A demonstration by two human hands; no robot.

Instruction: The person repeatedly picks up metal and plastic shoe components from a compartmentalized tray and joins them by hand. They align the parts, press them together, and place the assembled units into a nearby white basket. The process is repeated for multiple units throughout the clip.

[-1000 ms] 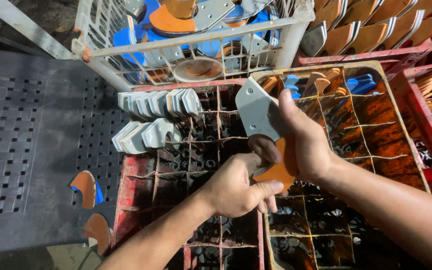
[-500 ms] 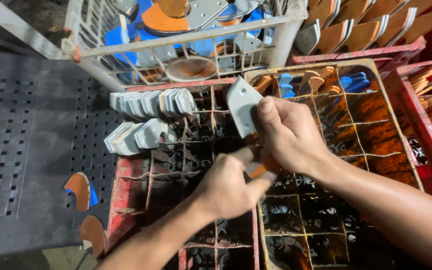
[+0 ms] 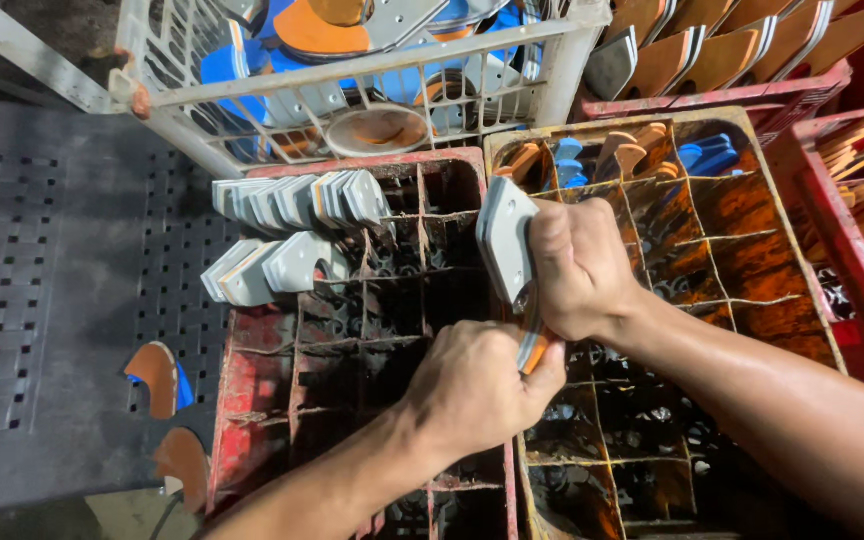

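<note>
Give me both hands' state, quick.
Left hand: closed on the orange lower end of the sole-shaped piece.
Right hand: closed on the same piece, near its grey upper end.

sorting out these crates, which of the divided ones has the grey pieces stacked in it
The red divided crate on the left, under the left hand: grey pieces fill its top-left compartments. The tan crate beside it holds orange and blue pieces.

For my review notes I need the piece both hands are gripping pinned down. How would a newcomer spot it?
Start at the red divided crate in the middle and go to its right edge, beside the yellowish crate. There the right hand and left hand grip a flat grey sole-shaped piece with an orange edge. Unlike the grey pieces standing in the crate's cells, it is lifted above them.
</note>
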